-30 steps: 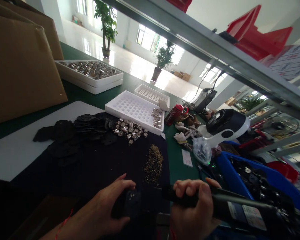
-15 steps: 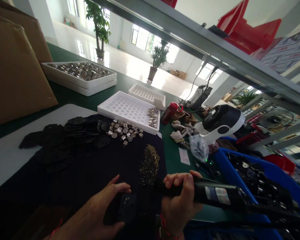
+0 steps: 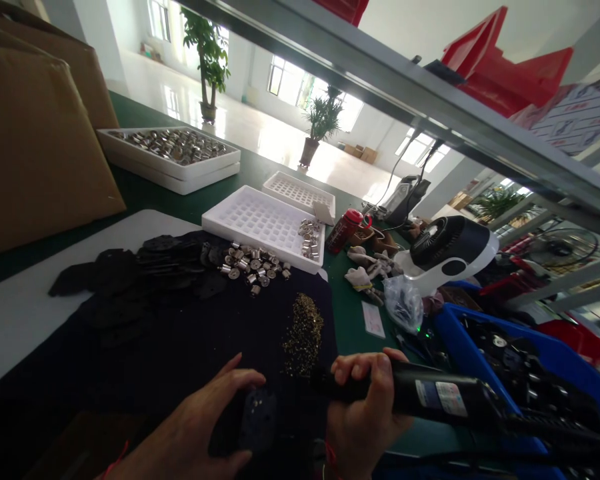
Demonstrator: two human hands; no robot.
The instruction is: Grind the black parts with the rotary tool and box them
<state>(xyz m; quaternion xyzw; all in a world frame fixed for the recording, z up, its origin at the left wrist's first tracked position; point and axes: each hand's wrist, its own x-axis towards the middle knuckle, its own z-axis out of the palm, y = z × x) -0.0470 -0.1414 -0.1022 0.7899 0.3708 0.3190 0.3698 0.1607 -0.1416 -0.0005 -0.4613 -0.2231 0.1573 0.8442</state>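
By the gold bits (image 3: 305,333), left hand (image 3: 195,420) grips a block (image 3: 259,421), right hand (image 3: 364,407) a tool (image 3: 427,393); loose silver parts (image 3: 255,265) remain beyond.

Bits (image 3: 304,333) are spread just ahead, between left fingers (image 3: 247,379) and right fingers (image 3: 381,383); beyond, cylinders (image 3: 254,263) are heaped before a tray (image 3: 257,212); plates (image 3: 167,257) piled ahead-left, bin (image 3: 461,348) parked right!

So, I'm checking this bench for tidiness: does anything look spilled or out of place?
Perhaps the gold bits: they lie loose on the dark mat with no dish around them, so they look spilled. Some metal parts are heaped outside the white tray, though it has bare slots. Either may be deliberate.
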